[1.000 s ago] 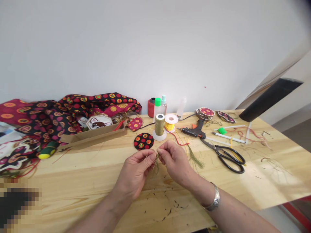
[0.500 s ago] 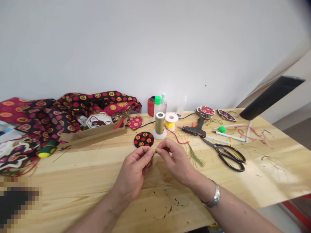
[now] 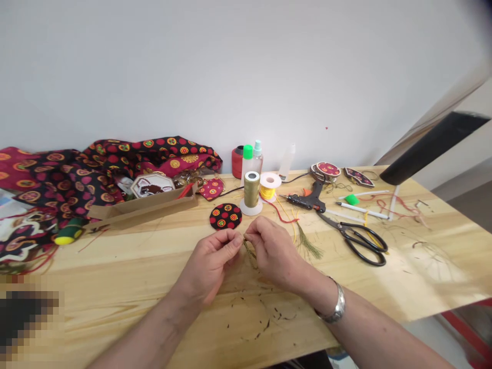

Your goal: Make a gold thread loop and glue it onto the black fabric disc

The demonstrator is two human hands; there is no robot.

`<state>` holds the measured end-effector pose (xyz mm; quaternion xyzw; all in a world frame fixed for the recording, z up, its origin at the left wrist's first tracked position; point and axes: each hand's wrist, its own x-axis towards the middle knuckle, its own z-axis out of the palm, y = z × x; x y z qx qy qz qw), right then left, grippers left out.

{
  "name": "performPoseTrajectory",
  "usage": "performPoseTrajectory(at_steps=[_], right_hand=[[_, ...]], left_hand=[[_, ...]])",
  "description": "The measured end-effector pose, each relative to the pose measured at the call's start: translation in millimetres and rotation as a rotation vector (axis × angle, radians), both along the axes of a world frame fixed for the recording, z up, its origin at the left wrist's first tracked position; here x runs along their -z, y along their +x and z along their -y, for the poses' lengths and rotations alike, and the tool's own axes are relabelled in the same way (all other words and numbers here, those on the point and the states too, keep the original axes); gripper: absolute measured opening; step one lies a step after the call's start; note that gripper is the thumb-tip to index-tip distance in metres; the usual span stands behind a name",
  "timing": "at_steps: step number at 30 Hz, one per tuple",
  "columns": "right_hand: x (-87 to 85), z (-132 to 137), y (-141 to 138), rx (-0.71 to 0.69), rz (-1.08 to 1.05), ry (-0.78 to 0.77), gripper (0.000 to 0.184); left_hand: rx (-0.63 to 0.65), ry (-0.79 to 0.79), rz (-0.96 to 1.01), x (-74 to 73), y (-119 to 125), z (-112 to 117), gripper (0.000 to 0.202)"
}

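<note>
My left hand (image 3: 210,261) and my right hand (image 3: 272,252) meet over the middle of the wooden table (image 3: 115,287), both pinched on a small bundle of olive-gold thread (image 3: 249,252) that hangs between the fingertips. Just beyond them lies a round black fabric disc with red and yellow dots (image 3: 225,216). Behind it stand a spool of olive-gold thread (image 3: 251,192) and a white spool of yellow cord (image 3: 269,185). A second olive tassel (image 3: 307,246) lies to the right of my right hand.
Black scissors (image 3: 359,237) and a black glue gun (image 3: 309,200) lie at right, with white sticks (image 3: 361,209) and finished patches (image 3: 326,170). A cardboard box (image 3: 142,205) and patterned fabric (image 3: 96,169) fill the left. Bottles (image 3: 251,160) stand by the wall. Thread scraps litter the front.
The view has shifted slightly. My hands moved closer together and the thread bundle tilted from hanging straight down to slanting beneath my right fingertips.
</note>
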<state>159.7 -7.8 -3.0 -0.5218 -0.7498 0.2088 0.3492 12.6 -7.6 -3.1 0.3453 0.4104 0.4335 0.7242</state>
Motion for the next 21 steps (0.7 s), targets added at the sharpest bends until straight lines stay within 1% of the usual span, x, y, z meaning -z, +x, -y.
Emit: performPoseTrajectory(at_steps=[2,4,6,7,9,11,14,16,18,21], right_hand=[[1.5,-2.1,1.0,0.019,-0.044,-0.022,0.015],[2.4,-4.1,1.9,0.047,-0.123,-0.040,0.014],[2.2,-5.2,2.1,0.080,-0.190,-0.054,0.014],[1.7,-5.4,2.0,0.097,-0.213,-0.062,0.014],[0.5,-5.2,1.7,0.121,-0.249,-0.082,0.014],[-0.3,-4.7,1.4,0.129,-0.283,-0.106,0.014],[-0.7,-4.3,1.3,0.129,-0.327,-0.139,0.014],[-0.9,-3.9,0.9,0.130,-0.344,-0.155,0.014],[-1.1,-3.0,-0.1,0.124,-0.361,-0.166,0.015],[-1.5,-0.8,-2.2,0.097,-0.391,-0.197,0.015]], left_hand=[[-0.058,-0.024,0.035,-1.0,0.5,-1.3,0.016],[-0.156,-0.053,0.059,-1.6,1.2,-2.8,0.014],[-0.238,-0.068,0.055,-1.5,1.8,-3.9,0.023],[-0.259,-0.065,0.046,-1.4,1.9,-4.1,0.027],[-0.262,-0.037,0.020,-0.8,1.8,-3.9,0.028],[-0.228,0.000,0.002,-0.2,1.0,-3.1,0.027],[-0.162,0.071,-0.016,0.8,-0.4,-1.7,0.032],[-0.139,0.116,-0.048,1.0,-0.5,-0.5,0.032],[-0.145,0.120,-0.115,0.6,0.3,1.0,0.029],[-0.185,0.071,-0.201,-0.5,2.3,2.9,0.026]])
